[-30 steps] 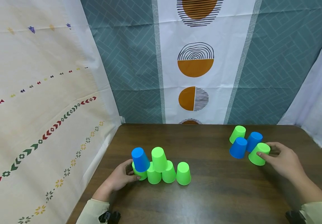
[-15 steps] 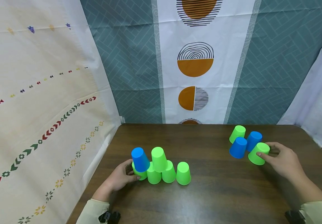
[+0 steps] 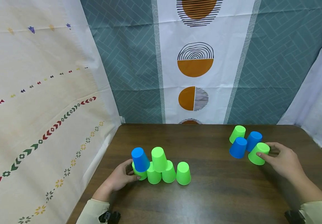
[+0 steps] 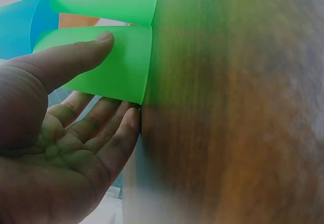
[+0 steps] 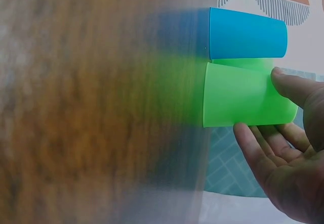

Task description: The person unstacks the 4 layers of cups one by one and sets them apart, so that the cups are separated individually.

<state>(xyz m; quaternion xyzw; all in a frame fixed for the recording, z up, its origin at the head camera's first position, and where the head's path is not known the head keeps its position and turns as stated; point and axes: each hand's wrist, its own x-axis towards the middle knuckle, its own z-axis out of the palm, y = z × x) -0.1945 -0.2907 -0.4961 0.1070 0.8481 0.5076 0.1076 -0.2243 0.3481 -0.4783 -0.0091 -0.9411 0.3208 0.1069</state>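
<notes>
At the table's left, my left hand [image 3: 121, 176] holds the side of an upside-down green cup [image 3: 142, 176]. In the left wrist view, the thumb lies along this cup [image 4: 124, 67] while the fingers are behind it. A blue cup [image 3: 140, 159] sits on top of it. Beside that, another green cup [image 3: 159, 159] rests across two lower green cups. On the right, my right hand [image 3: 285, 160] grips an upside-down green cup [image 3: 259, 147] between thumb and fingers. In the right wrist view, this cup [image 5: 235, 95] stands close beside a blue cup [image 5: 248, 34].
A single green cup [image 3: 183, 173] stands at the right end of the left group. Two blue cups [image 3: 238, 147] and a green cup [image 3: 237, 133] are clustered beyond my right hand. The brown wooden table [image 3: 203, 199] ends at a hanging patterned cloth [image 3: 138, 62].
</notes>
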